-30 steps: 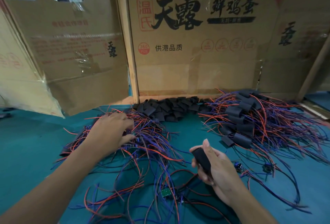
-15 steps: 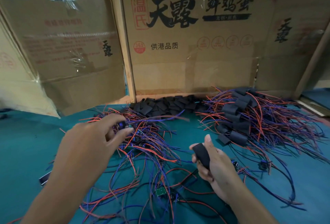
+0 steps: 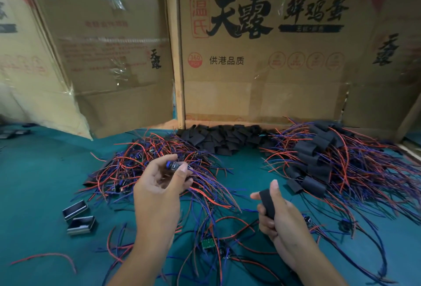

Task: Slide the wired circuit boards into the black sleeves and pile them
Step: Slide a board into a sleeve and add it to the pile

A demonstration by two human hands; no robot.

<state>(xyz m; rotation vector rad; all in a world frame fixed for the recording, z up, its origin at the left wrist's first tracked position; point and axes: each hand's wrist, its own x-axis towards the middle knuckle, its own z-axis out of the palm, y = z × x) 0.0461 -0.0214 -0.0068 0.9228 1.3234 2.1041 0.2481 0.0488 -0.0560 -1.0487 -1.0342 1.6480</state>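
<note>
**A:** What are the hands doing right now?

**B:** The left hand (image 3: 159,183) is pinching a small wired circuit board (image 3: 173,165) between thumb and fingertips, lifting it just above the loose heap of unsleeved boards (image 3: 145,167). Its red and blue wires are trailing away from the pinch, down into that tangle. The right hand (image 3: 276,212) is curling around one black sleeve (image 3: 267,202), thumb pressing it against the fingers, the sleeve's top end poking up past the grip.

**B:** Hand and hand are near each other but apart — the board is not in the sleeve yet.

**A:** How is the board likely to handle?

**B:** Light and stiff, I'd judge, with thin wires that are snagging easily on their neighbours. Holding it by its edges, wires trailing behind, seems best. The sleeve looks soft and flat, so squeezing its sides should be opening its mouth.

**A:** And further out from the hands?

**B:** Beyond both hands, empty sleeves (image 3: 225,137) are lying against a cardboard box (image 3: 262,76). Out past the right hand, the finished pile (image 3: 319,160) is sitting — sleeved boards with wires fanning outward. All of it is resting on a green table cover (image 3: 45,171).
</note>
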